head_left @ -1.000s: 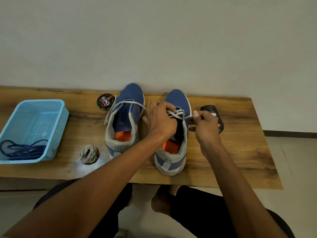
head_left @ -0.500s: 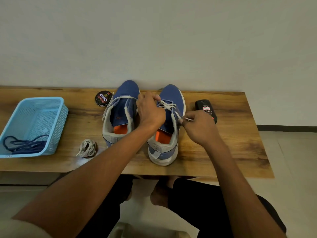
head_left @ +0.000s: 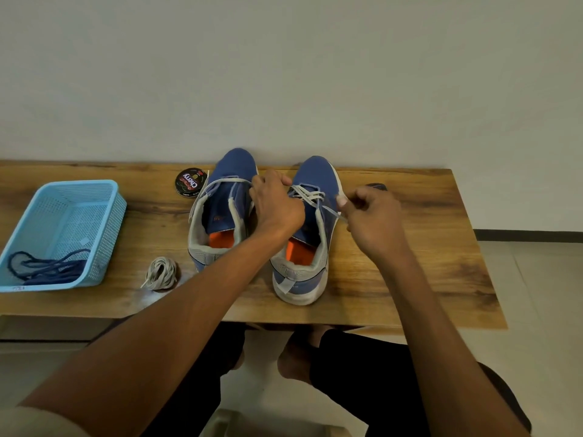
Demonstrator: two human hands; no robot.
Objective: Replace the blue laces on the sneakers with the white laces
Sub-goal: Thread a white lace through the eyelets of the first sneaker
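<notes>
Head view showed me my right hand (head_left: 372,222) curled beside the right sneaker (head_left: 310,228), its fingers pinching one end of the white lace (head_left: 307,197) and drawing it taut out to the side. My left hand (head_left: 276,205) rested between the two shoes with its fingers curled over the lacing area of that sneaker; I could not tell whether they pinched the lace. The white lace crossed a few of the front eyelets only. Just to the left stood the left sneaker (head_left: 220,212), touching or nearly touching the first, with a white lace looped loosely across its open tongue. Both shoes sat on the wooden desk (head_left: 410,279), toes toward the wall. A coiled bundle of white lace (head_left: 161,272) lay on the desk near the left sneaker's heel. Farther left, a light blue basket (head_left: 107,234) held the dark blue laces (head_left: 47,268). A round polish tin (head_left: 191,182) sat behind the left sneaker, and a dark object (head_left: 377,186) showed behind my right hand.
</notes>
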